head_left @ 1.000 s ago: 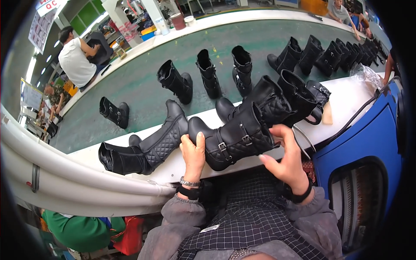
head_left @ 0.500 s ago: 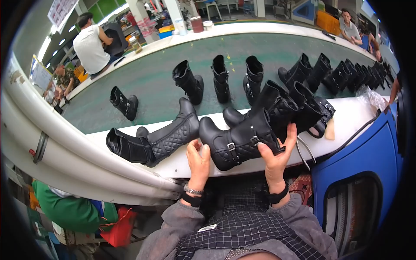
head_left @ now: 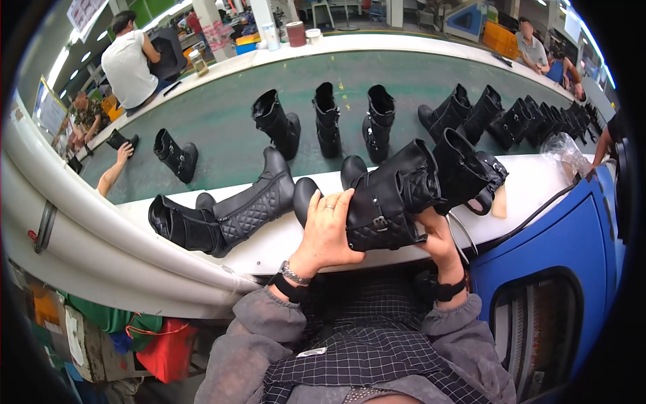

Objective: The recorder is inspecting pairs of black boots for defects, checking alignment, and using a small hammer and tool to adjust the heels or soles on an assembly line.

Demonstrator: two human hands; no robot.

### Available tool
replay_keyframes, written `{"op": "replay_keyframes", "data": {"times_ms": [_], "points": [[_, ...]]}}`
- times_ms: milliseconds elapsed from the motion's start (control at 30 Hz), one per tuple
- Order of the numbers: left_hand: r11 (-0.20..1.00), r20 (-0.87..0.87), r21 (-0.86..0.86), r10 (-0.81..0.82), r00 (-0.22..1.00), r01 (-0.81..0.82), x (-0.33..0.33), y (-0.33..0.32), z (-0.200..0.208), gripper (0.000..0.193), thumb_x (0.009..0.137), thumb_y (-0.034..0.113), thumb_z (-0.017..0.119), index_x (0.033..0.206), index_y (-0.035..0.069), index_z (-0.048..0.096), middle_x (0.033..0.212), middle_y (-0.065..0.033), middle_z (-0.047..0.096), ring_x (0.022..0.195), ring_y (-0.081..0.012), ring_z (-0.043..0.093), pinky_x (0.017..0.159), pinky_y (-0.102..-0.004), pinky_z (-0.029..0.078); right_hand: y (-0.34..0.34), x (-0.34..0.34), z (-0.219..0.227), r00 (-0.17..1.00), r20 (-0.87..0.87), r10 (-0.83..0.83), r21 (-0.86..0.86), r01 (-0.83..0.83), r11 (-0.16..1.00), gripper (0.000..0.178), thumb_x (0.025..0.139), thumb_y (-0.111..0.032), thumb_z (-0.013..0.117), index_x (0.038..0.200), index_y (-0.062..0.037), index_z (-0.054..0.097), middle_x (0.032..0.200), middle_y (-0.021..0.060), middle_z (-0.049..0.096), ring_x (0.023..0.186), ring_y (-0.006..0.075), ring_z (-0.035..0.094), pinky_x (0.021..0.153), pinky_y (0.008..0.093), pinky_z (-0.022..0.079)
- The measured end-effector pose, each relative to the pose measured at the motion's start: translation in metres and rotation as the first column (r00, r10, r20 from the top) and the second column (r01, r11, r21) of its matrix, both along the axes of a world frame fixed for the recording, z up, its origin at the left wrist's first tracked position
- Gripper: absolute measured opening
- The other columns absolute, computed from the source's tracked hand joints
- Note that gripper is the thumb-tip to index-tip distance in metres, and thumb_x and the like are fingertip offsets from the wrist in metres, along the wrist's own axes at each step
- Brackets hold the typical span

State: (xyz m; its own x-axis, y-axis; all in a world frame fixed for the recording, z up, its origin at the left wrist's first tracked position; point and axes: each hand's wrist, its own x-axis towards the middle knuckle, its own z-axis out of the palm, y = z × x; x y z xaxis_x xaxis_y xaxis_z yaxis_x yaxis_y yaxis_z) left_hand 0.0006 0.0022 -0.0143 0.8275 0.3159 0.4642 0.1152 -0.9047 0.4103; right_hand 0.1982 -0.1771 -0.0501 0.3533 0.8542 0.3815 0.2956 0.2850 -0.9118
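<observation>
I hold a black buckled boot (head_left: 387, 202) with both hands, lifted just above the white ledge (head_left: 269, 239) in front of me. My left hand (head_left: 328, 229) wraps over its foot end, fingers on the upper. My right hand (head_left: 436, 237) grips it from underneath near the shaft, mostly hidden behind the boot. A second black boot (head_left: 464, 172) lies right behind it on the ledge. To the left, a tall quilted black boot (head_left: 229, 212) lies on its side on the same ledge.
A green conveyor belt (head_left: 229, 128) carries several upright black boots, with a row at the far right (head_left: 531, 114). Other people sit along the belt's far side (head_left: 131, 60). A clear plastic bag (head_left: 565, 151) lies on the ledge; a blue machine (head_left: 565, 269) stands at my right.
I have lifted the buckled boot and turned it closer to me. My left hand has slid over its foot end and my right hand has gone beneath it.
</observation>
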Motion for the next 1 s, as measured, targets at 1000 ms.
{"op": "replay_keyframes", "data": {"times_ms": [1000], "points": [[-0.284, 0.403, -0.837, 0.256, 0.879, 0.467, 0.005, 0.042, 0.047, 0.044, 0.088, 0.036, 0.069, 0.113, 0.002, 0.056, 0.096, -0.0101, 0.066, 0.077, -0.0189, 0.068, 0.064, -0.0299, 0.061, 0.081, -0.068, 0.053, 0.936, -0.348, 0.049, 0.167, 0.010, 0.986, 0.060, 0.102, -0.039, 0.030, 0.142, 0.0034, 0.042, 0.138, 0.0176, 0.050, 0.130, 0.0247, 0.044, 0.110, 0.0341, 0.030]]}}
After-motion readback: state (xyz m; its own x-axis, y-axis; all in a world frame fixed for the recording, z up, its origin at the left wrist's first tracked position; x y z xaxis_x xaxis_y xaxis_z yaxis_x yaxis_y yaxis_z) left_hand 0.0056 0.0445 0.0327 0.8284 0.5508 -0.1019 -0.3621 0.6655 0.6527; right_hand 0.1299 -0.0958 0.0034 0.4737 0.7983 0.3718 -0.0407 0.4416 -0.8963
